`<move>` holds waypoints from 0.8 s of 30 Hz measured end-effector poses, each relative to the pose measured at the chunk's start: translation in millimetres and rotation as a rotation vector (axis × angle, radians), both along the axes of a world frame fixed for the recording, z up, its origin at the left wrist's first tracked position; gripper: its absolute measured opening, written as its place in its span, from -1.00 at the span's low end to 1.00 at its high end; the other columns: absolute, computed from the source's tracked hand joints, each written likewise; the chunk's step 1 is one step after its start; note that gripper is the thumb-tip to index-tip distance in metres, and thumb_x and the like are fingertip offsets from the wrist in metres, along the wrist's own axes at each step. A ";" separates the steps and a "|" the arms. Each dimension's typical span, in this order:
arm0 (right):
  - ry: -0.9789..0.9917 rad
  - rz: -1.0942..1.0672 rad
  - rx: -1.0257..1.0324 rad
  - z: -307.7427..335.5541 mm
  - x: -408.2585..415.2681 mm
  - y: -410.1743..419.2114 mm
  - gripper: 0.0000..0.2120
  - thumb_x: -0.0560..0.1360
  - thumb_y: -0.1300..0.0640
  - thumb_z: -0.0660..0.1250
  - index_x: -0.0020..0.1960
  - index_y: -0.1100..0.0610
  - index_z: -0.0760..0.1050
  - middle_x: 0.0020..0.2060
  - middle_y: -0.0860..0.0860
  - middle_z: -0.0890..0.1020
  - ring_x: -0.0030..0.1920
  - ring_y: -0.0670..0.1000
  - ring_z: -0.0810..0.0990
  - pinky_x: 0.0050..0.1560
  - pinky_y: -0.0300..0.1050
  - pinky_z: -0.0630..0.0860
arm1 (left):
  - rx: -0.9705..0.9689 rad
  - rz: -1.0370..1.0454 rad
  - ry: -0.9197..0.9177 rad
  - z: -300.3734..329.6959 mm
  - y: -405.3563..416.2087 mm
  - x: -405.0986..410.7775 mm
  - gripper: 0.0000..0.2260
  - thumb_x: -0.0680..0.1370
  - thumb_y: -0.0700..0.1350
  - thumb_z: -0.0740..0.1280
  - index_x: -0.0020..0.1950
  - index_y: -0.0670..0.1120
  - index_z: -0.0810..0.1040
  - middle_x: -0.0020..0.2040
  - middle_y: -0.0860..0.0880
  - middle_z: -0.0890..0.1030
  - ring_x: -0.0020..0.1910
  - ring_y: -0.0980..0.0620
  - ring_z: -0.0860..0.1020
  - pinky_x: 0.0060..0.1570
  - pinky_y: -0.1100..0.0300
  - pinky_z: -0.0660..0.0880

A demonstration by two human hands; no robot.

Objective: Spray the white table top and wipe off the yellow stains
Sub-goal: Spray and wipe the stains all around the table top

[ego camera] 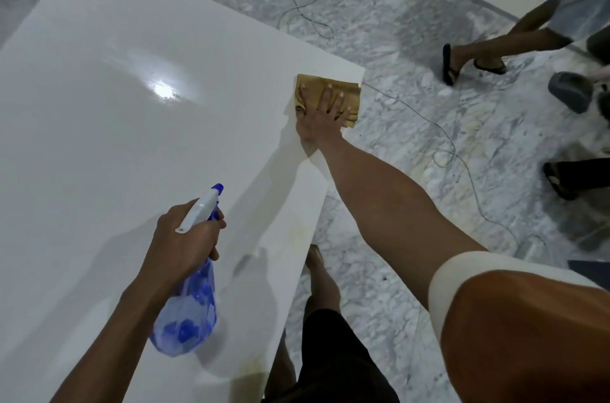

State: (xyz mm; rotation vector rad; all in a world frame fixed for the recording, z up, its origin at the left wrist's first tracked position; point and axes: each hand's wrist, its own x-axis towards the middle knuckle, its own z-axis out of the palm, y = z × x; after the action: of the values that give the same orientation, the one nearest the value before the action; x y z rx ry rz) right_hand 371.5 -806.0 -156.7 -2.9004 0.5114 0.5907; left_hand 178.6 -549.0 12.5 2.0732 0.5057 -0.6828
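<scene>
The white table top (115, 112) fills the left of the head view, glossy with a light glare. My right hand (325, 117) presses flat, fingers spread, on a folded tan cloth (310, 87) at the table's far right corner. My left hand (185, 237) grips the neck of a clear blue spray bottle (188, 313) with a white and blue trigger head, held above the near part of the table. Faint yellow stains (297, 231) show along the right edge, and another yellowish patch (255, 366) lies near the front edge.
Grey marble floor (379, 22) surrounds the table, with thin cables (439, 125) trailing across it. Another person's legs in black sandals (452, 64) stand at the right, beside a grey dustpan-like object (569, 92). My own legs (321, 287) are next to the table's right edge.
</scene>
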 end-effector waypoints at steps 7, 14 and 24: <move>-0.023 -0.013 0.022 0.1 -57.9 31.1 -0.44 0.65 -0.23 -0.11 0.56 -0.26 -0.29 0.59 0.15 -0.28 0.55 0.33 -0.32 0.43 0.47 -0.26 | -0.006 -0.038 -0.044 3.8 17.9 -28.8 -0.87 0.57 -0.34 0.30 -0.04 -0.19 0.63 -0.19 -0.17 0.69 -0.40 -0.09 0.60 -0.29 0.15 0.49; -0.005 -0.012 0.066 5.6 -117.1 59.3 -0.44 0.65 -0.22 -0.12 0.56 -0.24 -0.30 0.57 0.16 -0.31 0.54 0.33 -0.35 0.44 0.45 -0.29 | -0.019 -0.047 -0.056 4.5 29.6 -70.0 -0.85 0.51 -0.36 0.29 -0.09 -0.19 0.64 -0.26 -0.18 0.68 -0.49 0.05 0.59 -0.28 0.14 0.46; -0.001 -0.005 0.079 2.3 -204.1 103.5 -0.40 0.64 -0.27 -0.07 0.57 -0.24 -0.28 0.58 0.16 -0.30 0.54 0.34 -0.32 0.45 0.46 -0.28 | -0.006 -0.021 -0.045 5.2 52.4 -138.1 -0.88 0.53 -0.31 0.31 -0.05 -0.20 0.64 -0.24 -0.23 0.69 -0.51 0.08 0.60 -0.31 0.18 0.45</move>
State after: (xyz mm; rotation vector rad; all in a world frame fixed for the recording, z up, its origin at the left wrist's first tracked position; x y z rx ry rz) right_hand 167.4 -702.4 -154.4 -2.8240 0.4841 0.5944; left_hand 40.5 -496.6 17.7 2.0862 0.4562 -0.6477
